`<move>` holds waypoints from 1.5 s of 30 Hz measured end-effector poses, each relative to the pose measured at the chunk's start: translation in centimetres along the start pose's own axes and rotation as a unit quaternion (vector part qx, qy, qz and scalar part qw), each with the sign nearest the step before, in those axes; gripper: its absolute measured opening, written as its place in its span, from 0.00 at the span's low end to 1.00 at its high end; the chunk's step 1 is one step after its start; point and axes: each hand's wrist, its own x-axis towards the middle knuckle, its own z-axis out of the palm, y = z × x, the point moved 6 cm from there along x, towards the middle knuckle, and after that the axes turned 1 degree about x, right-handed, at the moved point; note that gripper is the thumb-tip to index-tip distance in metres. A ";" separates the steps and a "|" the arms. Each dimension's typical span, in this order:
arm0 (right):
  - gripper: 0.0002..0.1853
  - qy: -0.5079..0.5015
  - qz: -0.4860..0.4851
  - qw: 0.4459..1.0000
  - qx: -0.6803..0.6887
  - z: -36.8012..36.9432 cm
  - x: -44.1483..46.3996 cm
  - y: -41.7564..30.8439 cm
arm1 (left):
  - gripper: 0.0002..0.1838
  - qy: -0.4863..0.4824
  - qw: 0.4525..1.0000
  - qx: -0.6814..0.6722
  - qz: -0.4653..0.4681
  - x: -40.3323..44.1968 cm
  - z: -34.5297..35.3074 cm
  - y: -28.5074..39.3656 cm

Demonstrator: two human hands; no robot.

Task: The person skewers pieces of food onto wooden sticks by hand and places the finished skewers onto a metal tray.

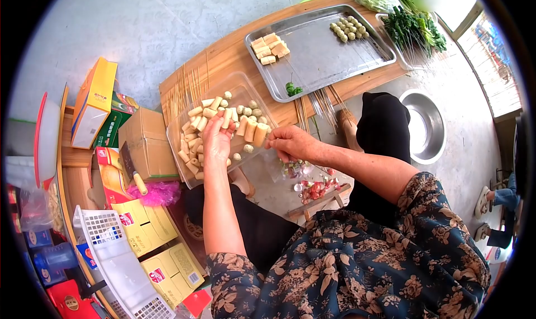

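My left hand [216, 140] is over the clear plastic tub [237, 83], its fingers closed on a pale tube-shaped piece [227, 118]. Right of it, several thicker tan pieces [250, 131] stand in a row, reaching toward my right hand [289, 143]. That hand is pinched at the end of the row; a skewer there is too thin to make out. The tub holds many pale tube pieces [192, 146] and speckled greenish balls [248, 148].
A metal tray [312, 45] with skewered tan blocks and green balls lies on the wooden table [223, 51]. Leafy greens [413, 31] are at the back right, a steel basin [424, 126] on the floor. Boxes [146, 146] stand at left. Another person's feet [483, 201] show far right.
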 end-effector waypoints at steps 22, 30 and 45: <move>0.09 0.017 -0.006 1.000 -0.002 -0.4 0.4 0.0 | 0.16 -0.046 0.998 0.035 -0.016 -0.8 2.3 0.3; 0.09 0.031 0.008 0.999 0.013 -0.7 0.5 -0.2 | 0.18 -0.055 0.998 0.029 0.001 -0.7 2.8 0.3; 0.08 0.108 -0.034 0.984 0.134 -5.1 1.8 0.3 | 0.17 -0.006 0.990 0.138 0.031 -1.4 3.3 2.3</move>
